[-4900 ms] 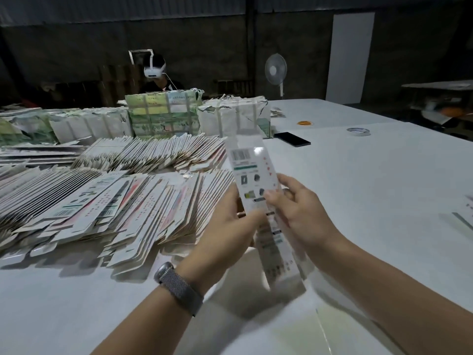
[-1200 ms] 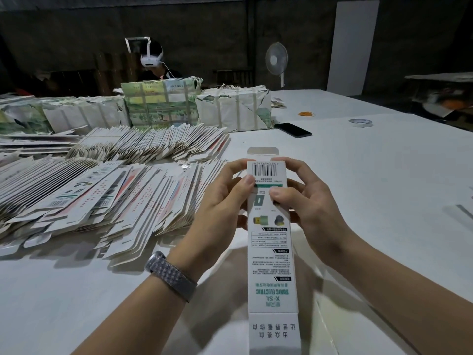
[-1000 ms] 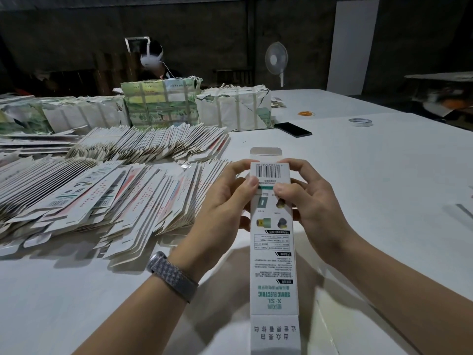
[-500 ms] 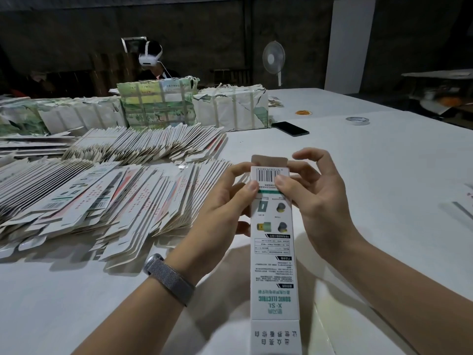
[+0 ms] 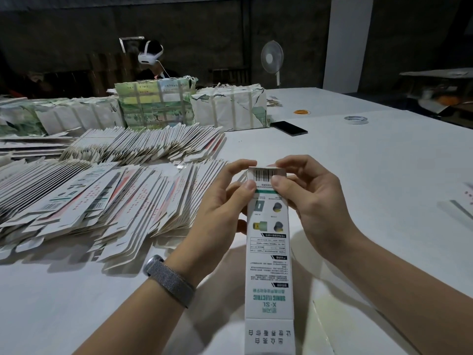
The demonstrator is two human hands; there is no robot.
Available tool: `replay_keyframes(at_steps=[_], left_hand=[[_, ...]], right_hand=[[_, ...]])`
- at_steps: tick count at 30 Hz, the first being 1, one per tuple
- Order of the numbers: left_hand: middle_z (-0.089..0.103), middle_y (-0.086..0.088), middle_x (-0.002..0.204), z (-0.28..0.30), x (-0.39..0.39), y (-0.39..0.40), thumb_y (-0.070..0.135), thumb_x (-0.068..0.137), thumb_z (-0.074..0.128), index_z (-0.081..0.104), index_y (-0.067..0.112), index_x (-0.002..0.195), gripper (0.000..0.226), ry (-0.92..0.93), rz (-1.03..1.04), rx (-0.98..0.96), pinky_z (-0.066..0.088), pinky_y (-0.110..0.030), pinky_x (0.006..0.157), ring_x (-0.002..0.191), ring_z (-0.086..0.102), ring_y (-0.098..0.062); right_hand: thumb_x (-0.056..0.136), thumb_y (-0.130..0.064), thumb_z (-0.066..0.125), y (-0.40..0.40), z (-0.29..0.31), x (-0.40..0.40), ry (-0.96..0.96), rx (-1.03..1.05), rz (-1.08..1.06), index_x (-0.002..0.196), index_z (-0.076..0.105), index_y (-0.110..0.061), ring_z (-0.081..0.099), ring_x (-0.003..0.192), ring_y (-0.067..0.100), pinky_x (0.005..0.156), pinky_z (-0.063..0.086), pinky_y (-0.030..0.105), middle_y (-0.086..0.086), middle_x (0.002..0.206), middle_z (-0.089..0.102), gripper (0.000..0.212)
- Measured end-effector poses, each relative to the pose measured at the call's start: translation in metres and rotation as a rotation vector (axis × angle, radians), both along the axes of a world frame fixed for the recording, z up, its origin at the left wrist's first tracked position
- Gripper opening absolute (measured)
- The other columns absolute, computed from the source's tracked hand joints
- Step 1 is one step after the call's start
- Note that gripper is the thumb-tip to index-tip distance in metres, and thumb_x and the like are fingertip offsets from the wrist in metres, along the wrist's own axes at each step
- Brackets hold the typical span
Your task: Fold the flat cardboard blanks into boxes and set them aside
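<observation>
Top flap now folded down; earlier it stood up. Your left hand (image 5: 225, 201) and right hand (image 5: 307, 198) both pinch box (image 5: 267, 242) between them, above table (image 5: 358, 175). Far end closing; near end unfinished.

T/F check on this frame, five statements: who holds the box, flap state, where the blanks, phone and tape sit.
1. Both hands hold the box near its far end. True: left hand and right hand pinch it by the barcode.
2. The far end flap stands straight up, open. False: it is folded down under the fingertips.
3. The flat blanks lie to the right of the hands. False: they are piled on the left.
4. A phone lies on the table beside the wrapped bundles. True.
5. The tape roll sits on the blanks. False: it lies on bare table at far right.
</observation>
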State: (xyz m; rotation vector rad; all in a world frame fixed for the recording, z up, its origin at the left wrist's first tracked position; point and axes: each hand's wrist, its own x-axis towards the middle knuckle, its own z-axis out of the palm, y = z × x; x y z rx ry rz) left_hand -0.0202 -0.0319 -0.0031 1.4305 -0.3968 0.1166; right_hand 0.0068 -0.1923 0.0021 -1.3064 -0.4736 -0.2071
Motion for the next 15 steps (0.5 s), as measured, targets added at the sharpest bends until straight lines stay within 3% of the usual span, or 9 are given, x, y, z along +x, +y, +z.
replay_keyframes(at_steps=[3, 6, 8, 11, 15], left_hand=[[0.071, -0.003, 0.09, 0.0004, -0.0009, -0.0011, 0.032, 0.097, 0.057, 0.063, 0.041, 0.112, 0.019, -0.012, -0.007, 0.032, 0.057, -0.042, 0.066, 0.083, 0.068, -0.025], [0.071, -0.011, 0.093, -0.001, -0.0018, -0.0035, 0.032, 0.096, 0.058, 0.063, 0.037, 0.114, 0.019, -0.022, -0.008, 0.06, 0.054, -0.046, 0.067, 0.082, 0.07, -0.024], [0.07, -0.014, 0.094, -0.0018, -0.0014, -0.0041, 0.031, 0.094, 0.056, 0.063, 0.038, 0.115, 0.023, -0.029, -0.015, 0.075, 0.055, -0.041, 0.062, 0.08, 0.071, -0.022], [0.071, -0.011, 0.092, -0.0036, -0.0003, -0.0022, 0.03, 0.095, 0.056, 0.063, 0.038, 0.116, 0.023, -0.02, -0.026, 0.078, 0.055, -0.034, 0.056, 0.079, 0.071, -0.021], [0.071, -0.011, 0.093, -0.006, 0.0007, -0.0027, 0.031, 0.096, 0.056, 0.061, 0.034, 0.121, 0.026, -0.007, -0.03, 0.082, 0.057, -0.043, 0.062, 0.081, 0.071, -0.025]], right_hand=[[0.084, -0.028, 0.063, -0.0005, 0.0034, -0.0027, 0.059, -0.005, 0.063, 0.089, 0.07, -0.033, 0.071, 0.084, 0.023, 0.068, 0.059, 0.036, 0.001, 0.094, 0.067, 0.01], [0.091, -0.035, 0.063, 0.0003, 0.0065, -0.0059, 0.112, -0.009, 0.089, 0.078, 0.069, -0.03, 0.068, 0.077, 0.027, 0.074, 0.059, 0.046, 0.004, 0.083, 0.066, 0.014], [0.095, -0.026, 0.061, -0.0001, 0.0068, -0.0055, 0.136, 0.006, 0.071, 0.076, 0.069, -0.028, 0.067, 0.075, 0.028, 0.073, 0.058, 0.046, 0.006, 0.082, 0.066, 0.021], [0.098, -0.014, 0.057, -0.0001, 0.0058, -0.0045, 0.198, 0.015, 0.099, 0.09, 0.068, -0.02, 0.069, 0.072, 0.028, 0.067, 0.061, 0.04, 0.009, 0.085, 0.069, 0.014], [0.096, -0.008, 0.06, 0.0, 0.0032, -0.0045, 0.146, -0.02, 0.007, 0.088, 0.07, -0.012, 0.071, 0.069, 0.027, 0.059, 0.059, 0.035, 0.009, 0.081, 0.072, 0.013]])
